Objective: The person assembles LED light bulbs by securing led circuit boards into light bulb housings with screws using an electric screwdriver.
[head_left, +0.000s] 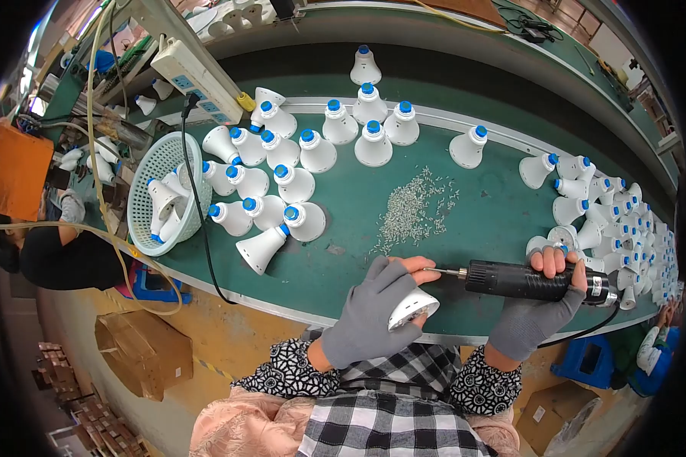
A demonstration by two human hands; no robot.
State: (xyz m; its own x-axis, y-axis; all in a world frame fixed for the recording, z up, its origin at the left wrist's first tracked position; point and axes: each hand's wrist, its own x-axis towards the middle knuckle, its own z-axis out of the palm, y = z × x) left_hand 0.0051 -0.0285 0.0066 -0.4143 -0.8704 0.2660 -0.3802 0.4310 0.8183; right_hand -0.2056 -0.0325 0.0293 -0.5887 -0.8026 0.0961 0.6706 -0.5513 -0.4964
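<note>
My left hand (375,314), in a grey fingerless glove, is closed around a white cone-shaped lamp housing (413,308), its wide end turned up toward the right. The index finger of that hand reaches to the tip of the driver bit. My right hand (545,301), gloved alike, grips a black electric screwdriver (514,280) held level, its bit pointing left above the housing. Beyond both hands lies a loose pile of small screws (411,212) on the green table (343,263).
White housings with blue caps stand in a group at the left (293,183) and crowd the right side (613,221). A pale green basket (141,199) holds several more. A black cable (198,202) hangs from a power strip (194,80). Other people sit at both sides.
</note>
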